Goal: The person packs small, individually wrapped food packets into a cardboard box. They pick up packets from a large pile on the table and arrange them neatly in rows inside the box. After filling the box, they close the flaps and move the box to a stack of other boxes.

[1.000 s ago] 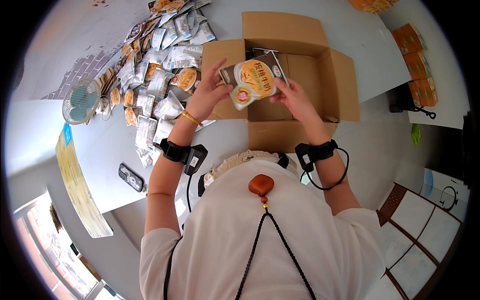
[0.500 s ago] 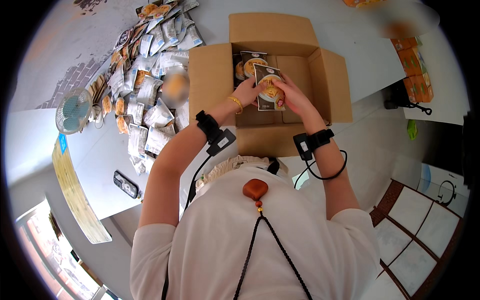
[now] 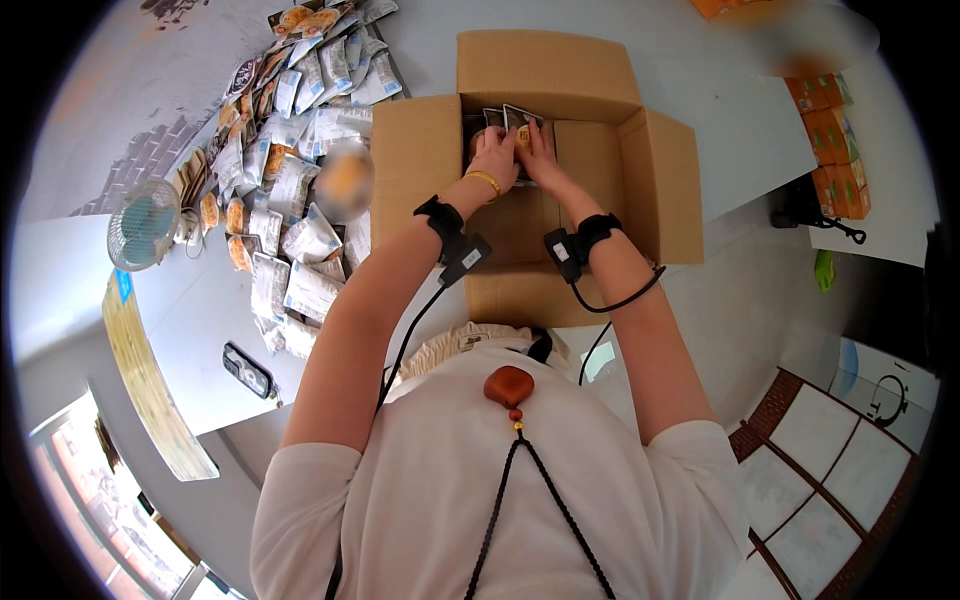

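Observation:
An open cardboard box [image 3: 590, 222] stands before me with its flaps folded out. Inside it, at the left back corner, several dark food packets with bowl pictures stand close together. My left hand [image 3: 494, 160] and my right hand [image 3: 541, 160] are both down in the box, holding the front packet [image 3: 522, 115] between them by its sides. Fingers are bent round it, and most of its face is hidden behind them. The packets behind it show only their upper edges.
A big heap of silver and dark packets [image 3: 310, 235] covers the table left of the box. A small fan [image 3: 143, 225] and a phone-like black device [image 3: 248, 369] are further left. Orange boxes [image 3: 830, 140] are stacked at the right.
Both hands have moved down and away from me into the box's left part, taking the packet with them. It now stands against the other packets there.

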A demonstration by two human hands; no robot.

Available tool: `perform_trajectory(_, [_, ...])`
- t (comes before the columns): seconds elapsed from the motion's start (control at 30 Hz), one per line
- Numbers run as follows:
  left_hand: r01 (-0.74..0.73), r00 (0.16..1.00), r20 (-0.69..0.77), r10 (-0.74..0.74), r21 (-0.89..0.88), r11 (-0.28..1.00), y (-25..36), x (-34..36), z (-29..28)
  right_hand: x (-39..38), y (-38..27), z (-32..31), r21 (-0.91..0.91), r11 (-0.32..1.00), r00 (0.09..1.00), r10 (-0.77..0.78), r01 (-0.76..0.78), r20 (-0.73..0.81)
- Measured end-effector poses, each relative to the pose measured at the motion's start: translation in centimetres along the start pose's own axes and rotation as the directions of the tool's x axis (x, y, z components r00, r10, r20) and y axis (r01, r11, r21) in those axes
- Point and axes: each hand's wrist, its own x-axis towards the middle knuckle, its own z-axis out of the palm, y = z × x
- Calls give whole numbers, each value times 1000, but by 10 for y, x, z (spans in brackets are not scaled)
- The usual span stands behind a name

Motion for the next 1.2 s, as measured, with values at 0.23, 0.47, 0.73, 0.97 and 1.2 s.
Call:
perform_trajectory(0.23, [-60, 998, 3, 64, -306, 950, 3, -19, -45, 1, -10, -16, 151, 980, 988, 113, -128, 103])
perform_trajectory(0.47, [-63, 987, -161, -26, -521, 851, -52, -96, -134, -4, -16, -36, 259, 944, 965, 152, -206, 213])
perform_trajectory(0.73, [284, 830, -476, -292, -90, 955, -166, -209, -151, -10, -38, -47, 216, 937, 939, 212, -274, 271])
perform_trajectory(0.97, [548, 835, -191, -516, 197, 813, -187, -251, -138, -10, -32, -51, 131, 931, 910, 293, -342, 295])
perform_trajectory(1.2, [589, 804, -190, -564, 390, 708, -156, -205, -130, -27, -58, -67, 121, 963, 946, 202, -239, 254])
